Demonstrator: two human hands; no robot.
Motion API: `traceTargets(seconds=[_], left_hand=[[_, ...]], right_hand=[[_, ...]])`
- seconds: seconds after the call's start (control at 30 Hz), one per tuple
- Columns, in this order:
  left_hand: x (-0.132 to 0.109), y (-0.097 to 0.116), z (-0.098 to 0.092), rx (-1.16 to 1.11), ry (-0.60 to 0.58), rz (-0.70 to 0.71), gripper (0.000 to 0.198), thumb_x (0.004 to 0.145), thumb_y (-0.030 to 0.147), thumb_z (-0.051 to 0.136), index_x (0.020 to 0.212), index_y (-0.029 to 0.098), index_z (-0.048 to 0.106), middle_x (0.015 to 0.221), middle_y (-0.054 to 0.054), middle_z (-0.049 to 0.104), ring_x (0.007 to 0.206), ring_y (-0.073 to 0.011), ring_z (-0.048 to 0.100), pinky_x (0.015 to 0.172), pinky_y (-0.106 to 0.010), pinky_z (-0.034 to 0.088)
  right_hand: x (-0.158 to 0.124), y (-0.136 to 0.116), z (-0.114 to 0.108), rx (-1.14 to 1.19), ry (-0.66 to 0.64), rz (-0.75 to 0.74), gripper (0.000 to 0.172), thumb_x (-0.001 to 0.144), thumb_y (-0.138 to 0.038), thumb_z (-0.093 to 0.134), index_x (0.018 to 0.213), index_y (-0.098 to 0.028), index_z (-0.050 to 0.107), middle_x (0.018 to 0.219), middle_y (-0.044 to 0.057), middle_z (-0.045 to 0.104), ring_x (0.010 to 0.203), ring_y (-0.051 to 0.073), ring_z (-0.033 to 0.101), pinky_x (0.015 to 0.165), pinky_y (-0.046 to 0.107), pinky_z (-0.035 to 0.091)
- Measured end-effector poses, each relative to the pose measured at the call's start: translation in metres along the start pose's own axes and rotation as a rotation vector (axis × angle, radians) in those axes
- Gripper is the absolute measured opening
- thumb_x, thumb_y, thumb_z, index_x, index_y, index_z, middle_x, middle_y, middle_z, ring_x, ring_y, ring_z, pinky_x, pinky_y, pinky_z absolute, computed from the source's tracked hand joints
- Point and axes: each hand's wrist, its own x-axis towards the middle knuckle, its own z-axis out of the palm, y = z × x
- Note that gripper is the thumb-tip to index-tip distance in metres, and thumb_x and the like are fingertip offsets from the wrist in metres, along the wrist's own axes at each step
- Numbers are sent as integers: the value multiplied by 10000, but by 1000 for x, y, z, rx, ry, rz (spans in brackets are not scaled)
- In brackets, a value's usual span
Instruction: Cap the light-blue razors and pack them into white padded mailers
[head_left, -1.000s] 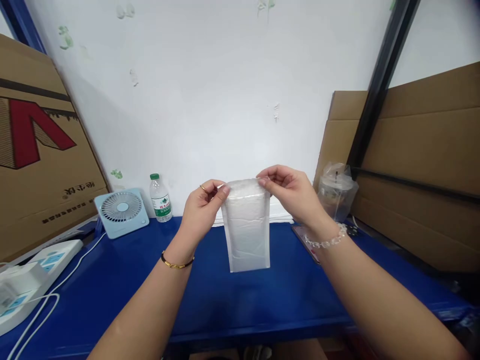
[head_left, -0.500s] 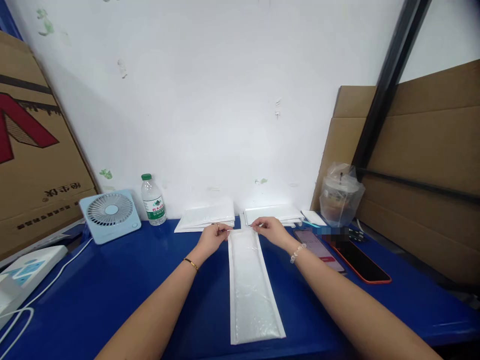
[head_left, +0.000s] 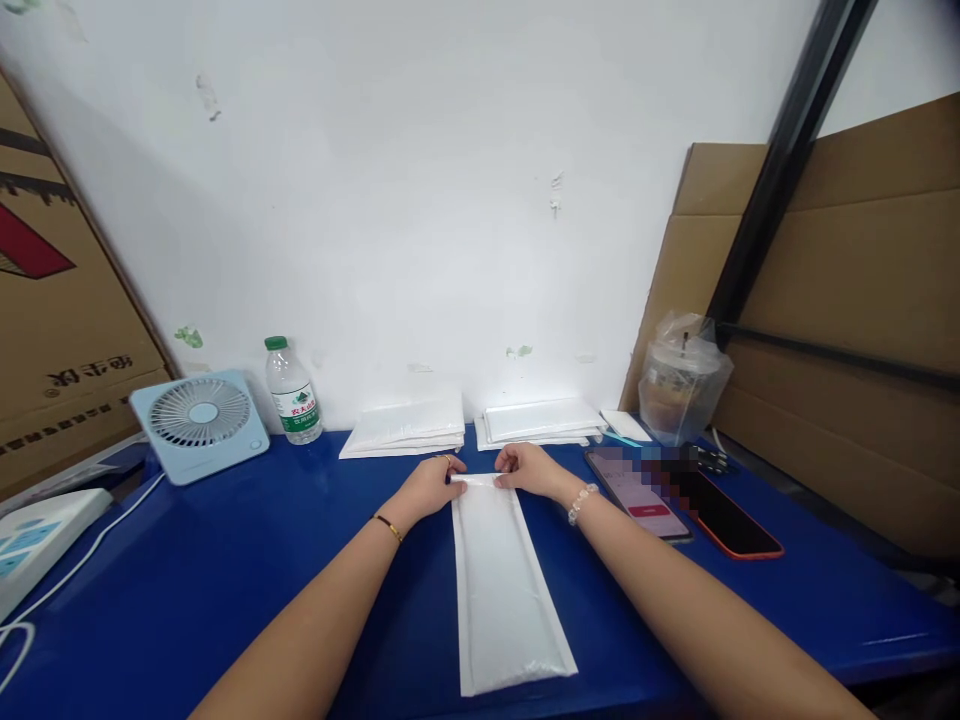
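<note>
A long white padded bag point(head_left: 504, 590) lies flat on the blue table point(head_left: 225, 560), its length running from the front edge toward the wall. My left hand point(head_left: 429, 485) pinches the far left corner of its top flap, fingers closed. My right hand point(head_left: 527, 468) presses and pinches the far right corner, fingers closed too. Both hands rest on the table at the bag's far end.
Two stacks of white bags point(head_left: 409, 428) point(head_left: 540, 422) lie by the wall. A blue fan point(head_left: 199, 422) and water bottle point(head_left: 292, 392) stand left, a power strip point(head_left: 37, 535) farther left. Two phones point(head_left: 646, 492) point(head_left: 724, 512) and a bagged drink cup point(head_left: 681, 380) sit right. Cardboard lines both sides.
A second ago both hands held the bag upright in the air. They laid it flat on the table, and now its top flap is folded down under my fingers.
</note>
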Motion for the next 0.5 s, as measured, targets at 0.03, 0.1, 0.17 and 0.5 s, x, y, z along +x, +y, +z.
traceTargets(seconds=[0.03, 0.1, 0.17, 0.5], left_hand=[[1, 0, 0, 0, -46, -20, 210, 591, 216, 672, 799, 200, 683, 694, -11, 603, 606, -161, 508, 552, -238, 347], [1, 2, -2, -4, -128, -45, 146, 582, 193, 662, 728, 186, 676, 658, -12, 599, 596, -160, 509, 538, -234, 341], [-2, 7, -8, -12, -172, -50, 150, 565, 188, 673, 715, 178, 673, 630, -2, 592, 562, -148, 496, 516, -228, 331], [-12, 18, -18, -205, -63, -64, 339, 663, 467, 653, 739, 137, 651, 660, -3, 605, 600, -140, 511, 554, -226, 359]], right_hand=[[2, -1, 0, 10, -29, 19, 228, 562, -198, 715, 781, -145, 676, 622, -29, 595, 563, 100, 510, 524, 202, 375], [5, -4, 2, 5, -74, 38, 187, 551, -177, 711, 730, -140, 670, 565, -41, 560, 512, 91, 477, 486, 201, 347], [4, -7, 3, -7, -89, 42, 111, 556, -153, 690, 660, -141, 651, 534, -43, 538, 494, 90, 454, 474, 205, 326], [-20, -41, 20, 527, 93, 42, 252, 695, -303, 656, 905, -176, 597, 710, -18, 604, 623, 122, 557, 572, 228, 432]])
